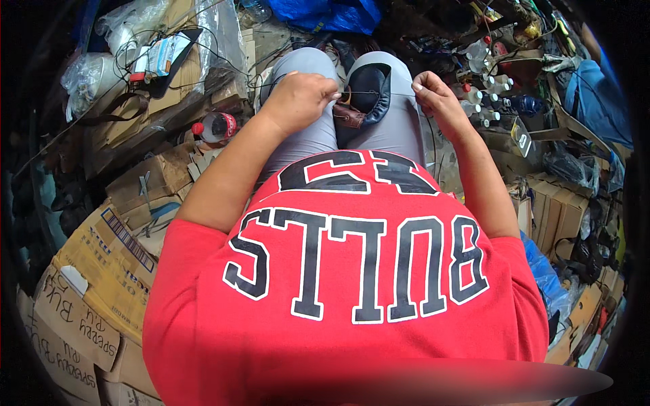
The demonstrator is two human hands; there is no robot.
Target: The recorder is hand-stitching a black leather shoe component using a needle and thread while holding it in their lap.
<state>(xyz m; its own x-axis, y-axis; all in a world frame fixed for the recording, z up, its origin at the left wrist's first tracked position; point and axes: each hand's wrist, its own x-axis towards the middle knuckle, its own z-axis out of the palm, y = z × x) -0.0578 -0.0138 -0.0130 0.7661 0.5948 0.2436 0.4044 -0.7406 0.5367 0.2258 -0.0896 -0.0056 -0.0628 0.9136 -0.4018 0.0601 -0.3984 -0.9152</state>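
A thin dark thread (399, 95) is stretched nearly level between my two hands, over my lap. My left hand (301, 100) is closed, with the thread pinched at its fingertips. On the other side my right hand (440, 101) pinches the thread between thumb and fingers. Below the thread, a black leather shoe (376, 116) with a brown part rests against my right thigh, between my knees. Its opening faces up. The thread passes across it; whether it is stitched into the leather I cannot tell.
At my left lies a bottle with a red cap (217, 127), near flattened cardboard (101, 271) and plastic-wrapped items (128, 30). Several small white bottles (491, 101) stand to my right. A blue plastic sheet (325, 15) is ahead, and cardboard boxes (558, 210) are at the right.
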